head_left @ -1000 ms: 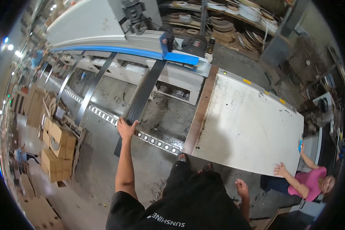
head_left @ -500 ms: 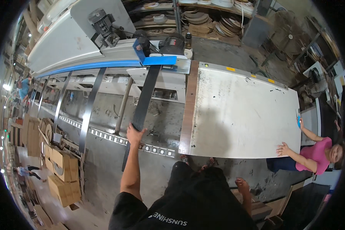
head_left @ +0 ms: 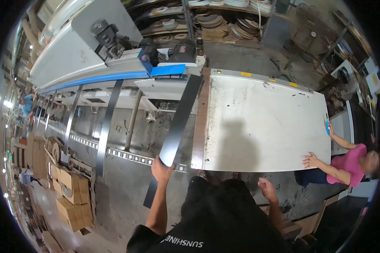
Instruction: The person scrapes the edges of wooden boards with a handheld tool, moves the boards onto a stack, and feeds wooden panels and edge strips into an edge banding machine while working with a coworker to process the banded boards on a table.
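A long, narrow black panel (head_left: 182, 120) slants from the end of the machine's blue guard toward me. My left hand (head_left: 161, 170) is wrapped around its near part, and the panel's near end sticks out below my wrist. The far end lies close to the blue plate (head_left: 169, 70). My right hand (head_left: 267, 189) hangs low in front of the white table (head_left: 266, 126), apart from it, with its fingers curled and nothing visible in them. Several more dark strips (head_left: 109, 120) rest in a row across the roller rail (head_left: 126, 154) to the left.
Across the white table stands a co-worker in a pink shirt (head_left: 352, 165), one hand on the tabletop and a blue-handled tool (head_left: 327, 127) in the other. Cardboard boxes (head_left: 71, 213) are stacked at the left. Shelves with coiled edging (head_left: 209, 21) stand behind the machine.
My left hand has moved right and nearer with the black panel, whose far end has come out from under the blue plate. The other strips have shifted right. My right hand has risen slightly.
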{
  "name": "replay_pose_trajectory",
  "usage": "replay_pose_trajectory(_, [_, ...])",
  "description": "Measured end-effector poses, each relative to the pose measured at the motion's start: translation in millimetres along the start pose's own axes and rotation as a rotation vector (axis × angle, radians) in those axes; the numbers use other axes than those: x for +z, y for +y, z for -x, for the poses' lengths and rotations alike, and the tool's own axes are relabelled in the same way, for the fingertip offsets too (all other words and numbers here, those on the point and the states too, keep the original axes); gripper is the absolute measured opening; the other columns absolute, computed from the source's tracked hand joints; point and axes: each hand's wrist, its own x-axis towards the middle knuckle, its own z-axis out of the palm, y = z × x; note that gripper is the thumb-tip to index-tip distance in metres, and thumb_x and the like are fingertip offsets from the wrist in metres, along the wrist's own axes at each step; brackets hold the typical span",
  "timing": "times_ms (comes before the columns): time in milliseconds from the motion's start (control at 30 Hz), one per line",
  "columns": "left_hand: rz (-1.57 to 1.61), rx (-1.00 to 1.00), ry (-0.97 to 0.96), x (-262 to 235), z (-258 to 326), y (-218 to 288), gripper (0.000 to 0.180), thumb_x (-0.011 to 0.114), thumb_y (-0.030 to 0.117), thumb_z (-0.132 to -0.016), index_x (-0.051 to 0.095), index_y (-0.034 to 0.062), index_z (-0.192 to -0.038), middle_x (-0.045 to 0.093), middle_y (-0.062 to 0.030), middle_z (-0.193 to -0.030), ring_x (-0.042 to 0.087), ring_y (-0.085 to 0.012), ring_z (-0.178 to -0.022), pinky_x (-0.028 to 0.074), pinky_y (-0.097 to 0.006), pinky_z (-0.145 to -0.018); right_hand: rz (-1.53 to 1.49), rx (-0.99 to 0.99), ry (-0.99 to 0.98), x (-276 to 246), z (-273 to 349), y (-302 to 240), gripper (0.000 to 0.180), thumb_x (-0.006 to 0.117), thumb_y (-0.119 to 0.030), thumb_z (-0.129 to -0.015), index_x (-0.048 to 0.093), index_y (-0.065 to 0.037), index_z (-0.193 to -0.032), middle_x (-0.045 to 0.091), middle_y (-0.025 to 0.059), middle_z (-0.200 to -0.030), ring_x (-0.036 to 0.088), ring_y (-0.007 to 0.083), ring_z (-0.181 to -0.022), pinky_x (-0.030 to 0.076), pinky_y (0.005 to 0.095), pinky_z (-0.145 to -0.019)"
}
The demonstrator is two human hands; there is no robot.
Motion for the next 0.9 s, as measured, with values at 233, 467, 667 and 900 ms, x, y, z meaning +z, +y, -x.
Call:
replay_pose_trajectory(233, [0.028,0.133,-0.042,-31,103,21,0.089,0.090,0.035,-0.057,0.055,0.0011,-0.132,0.062,-0.0214,-0.116,0.058,-0.0421,-0.110,0.046,-0.051,-0.094,-0.517,-0.001,0.040,-44,-128,-100,0.045,0.062,-0.034,-0.104,0.062,0.002,-0.132,0.065,0.0113,-0.128,0.060,0.0180,-0.121,0.045,0.0325,-0.106])
replay_pose_trajectory(467, [0.220,0.235,-0.173,-58,177,27,0.090,0.088,0.029,-0.058,0.052,-0.0006,-0.134,0.058,-0.0233,-0.118,0.054,-0.0461,-0.112,0.042,-0.052,-0.102,-1.188,-0.074,-0.248,-87,-222,-227,0.064,0.043,-0.049,-0.108,0.043,-0.001,-0.151,0.058,0.0123,-0.141,0.056,0.0238,-0.130,0.043,0.0433,-0.112])
replay_pose_trajectory(667, [0.196,0.271,-0.280,-67,223,14,0.091,0.077,0.023,-0.061,0.044,-0.0068,-0.140,0.052,-0.0285,-0.125,0.051,-0.0484,-0.117,0.042,-0.052,-0.103,-1.288,-0.234,-0.554,-112,-200,-267,0.055,0.045,-0.040,-0.109,0.049,-0.002,-0.148,0.059,0.0108,-0.140,0.057,0.0220,-0.125,0.047,0.0424,-0.105])
replay_pose_trajectory(900, [0.062,0.265,-0.347,-80,272,3,0.094,0.067,0.028,-0.065,0.036,-0.0131,-0.144,0.051,-0.0343,-0.129,0.050,-0.0527,-0.118,0.041,-0.054,-0.107,-1.025,-0.326,-0.557,-121,-178,-291,0.033,0.064,-0.033,-0.102,0.076,-0.004,-0.112,0.057,0.0077,-0.146,0.056,0.0209,-0.124,0.049,0.0395,-0.100])
